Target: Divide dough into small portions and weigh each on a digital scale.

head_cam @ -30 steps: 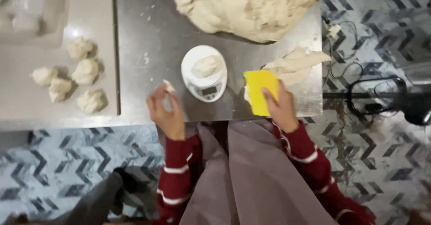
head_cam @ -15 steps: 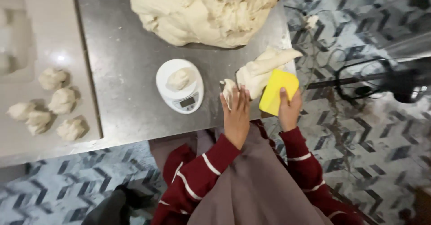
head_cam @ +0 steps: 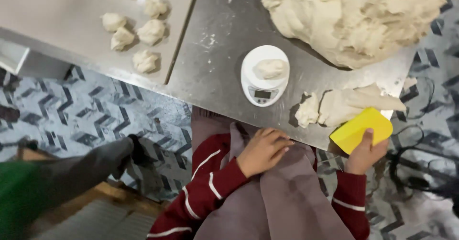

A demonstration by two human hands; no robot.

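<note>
Dough in a small cut-off piece (head_cam: 307, 110) is seen lying near the front edge of the steel desk (head_cam: 224, 34), just beside a larger flattened strip of dough (head_cam: 349, 105). A yellow plastic scraper (head_cam: 362, 129) is held in the right hand (head_cam: 364, 151) at that edge. The left hand (head_cam: 262, 150) is rested, loosely curled and holding nothing, on the grey apron (head_cam: 287, 197). A dough ball (head_cam: 270, 68) is carried on the round white scale (head_cam: 264, 75).

free: steel table (head_cam: 220, 53) left of scale (head_cam: 264, 75) | blocked: dough mass (head_cam: 363, 20)
</note>
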